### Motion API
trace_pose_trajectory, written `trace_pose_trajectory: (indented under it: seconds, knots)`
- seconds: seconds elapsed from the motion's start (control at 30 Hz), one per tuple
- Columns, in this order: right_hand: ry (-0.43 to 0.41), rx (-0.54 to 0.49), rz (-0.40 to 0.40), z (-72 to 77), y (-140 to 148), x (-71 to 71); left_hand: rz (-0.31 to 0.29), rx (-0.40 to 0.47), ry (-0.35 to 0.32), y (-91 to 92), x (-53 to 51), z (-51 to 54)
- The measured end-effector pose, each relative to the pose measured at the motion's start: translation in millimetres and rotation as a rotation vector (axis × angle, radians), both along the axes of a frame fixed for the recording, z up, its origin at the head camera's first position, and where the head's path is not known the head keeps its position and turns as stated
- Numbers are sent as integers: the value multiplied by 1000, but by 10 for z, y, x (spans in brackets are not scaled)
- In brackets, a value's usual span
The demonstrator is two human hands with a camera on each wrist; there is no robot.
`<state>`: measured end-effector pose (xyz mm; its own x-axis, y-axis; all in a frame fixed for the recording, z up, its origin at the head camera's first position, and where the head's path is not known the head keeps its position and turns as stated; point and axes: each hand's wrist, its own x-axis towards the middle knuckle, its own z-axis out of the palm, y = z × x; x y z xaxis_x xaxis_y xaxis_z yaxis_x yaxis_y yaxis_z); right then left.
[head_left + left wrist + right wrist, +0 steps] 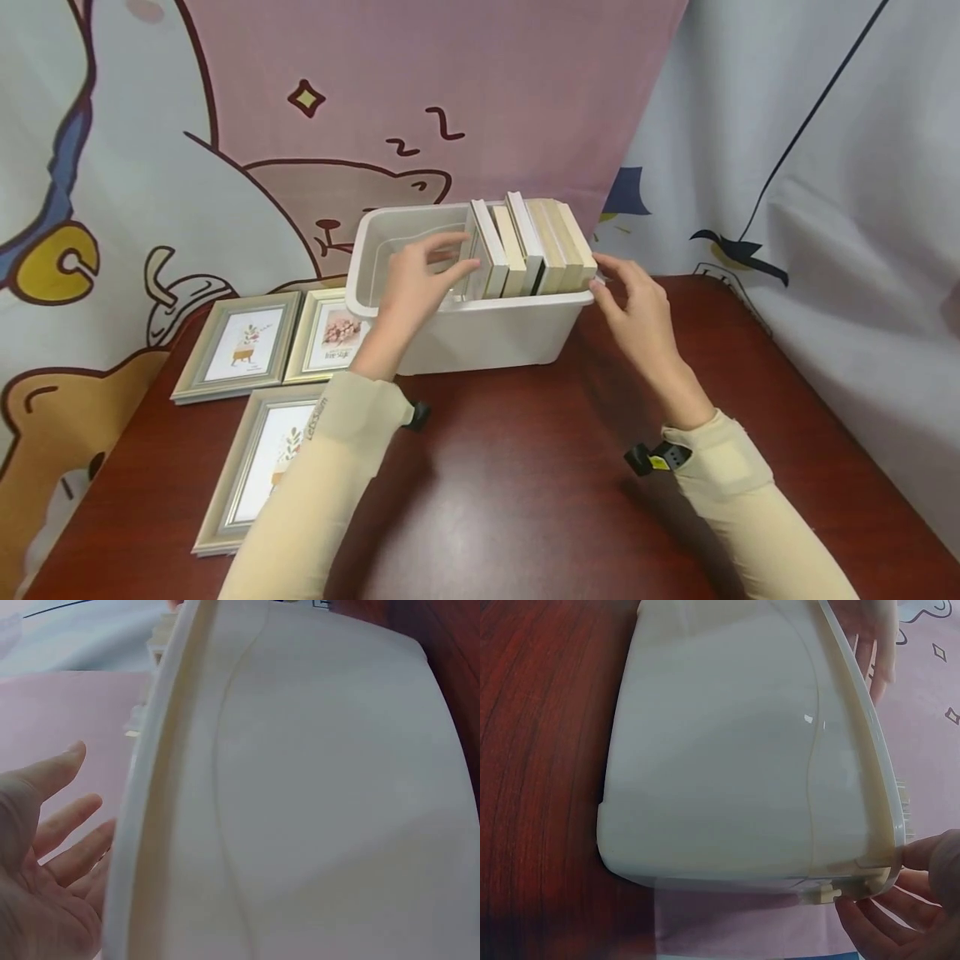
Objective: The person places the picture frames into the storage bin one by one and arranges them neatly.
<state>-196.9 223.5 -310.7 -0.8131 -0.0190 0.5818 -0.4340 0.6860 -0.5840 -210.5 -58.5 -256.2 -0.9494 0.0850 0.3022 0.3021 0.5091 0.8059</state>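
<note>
A white plastic bin (487,337) stands on the table, with several cream and white frames (551,246) upright in its right part. My left hand (422,279) is over the bin's left part, fingers spread, beside the leftmost frame (487,250); whether it touches that frame is unclear. In the left wrist view the left hand (56,862) shows behind the bin's rim (139,817). At the right end, my right hand (637,312) has thumb and fingers at the rim's corner. The right wrist view shows the right hand (915,900) with fingers on either side of the bin's corner (889,874).
On the left of the dark red table (510,483) lie a grey-edged picture frame (247,342), another with a flower print (341,333) and a third (277,450) partly under the left sleeve. A printed cloth (525,100) hangs behind the table.
</note>
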Motion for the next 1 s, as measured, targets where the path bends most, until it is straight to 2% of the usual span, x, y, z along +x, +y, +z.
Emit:
trace_pose_trajectory:
  seconds: [0.2,0.37,0.57,0.63,0.83,1.0]
  knots:
    - [0,1,5,9,-16,6,21,50,24,-242,209,31]
    - [2,-6,-1,12,-21,26,31,74,38,-439,415,16]
    - [-6,-6,-12,28,-12,28,85,27,67,-734,659,-49]
    - [-9,-4,-14,36,-5,28,108,7,52,-833,739,-78]
    - [0,0,-18,43,19,20,178,-3,17,-1072,919,-247]
    - [3,-3,0,15,5,-1,202,-52,-32,-1267,1064,-488]
